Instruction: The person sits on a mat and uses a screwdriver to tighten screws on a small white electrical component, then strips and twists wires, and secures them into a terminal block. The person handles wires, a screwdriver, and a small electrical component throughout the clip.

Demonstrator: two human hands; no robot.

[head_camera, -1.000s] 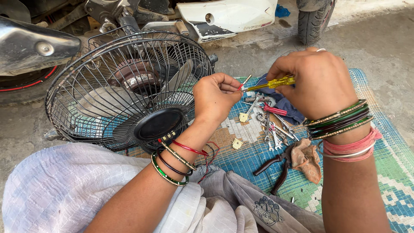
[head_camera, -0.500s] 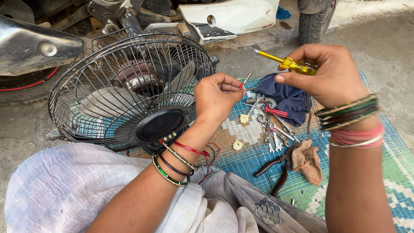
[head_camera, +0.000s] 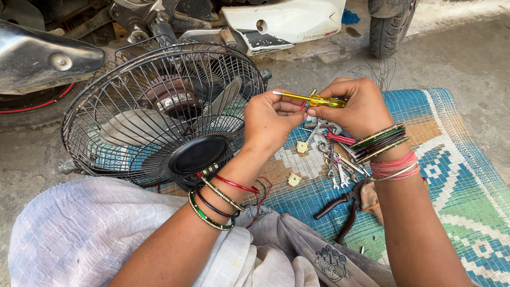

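Together — right hand [head_camera: 353,103] pinches screwdriver [head_camera: 311,99].

Out in the open, a roadside repair spot on bare concrete ground [head_camera: 451,58]. A woven plastic mat [head_camera: 467,175] is the work floor, strewn with small spanners [head_camera: 334,165] and pliers [head_camera: 340,204]. A caged table fan [head_camera: 159,117] lies tilted, and a parked scooter [head_camera: 281,21] with its tyre [head_camera: 390,24] sits just behind.
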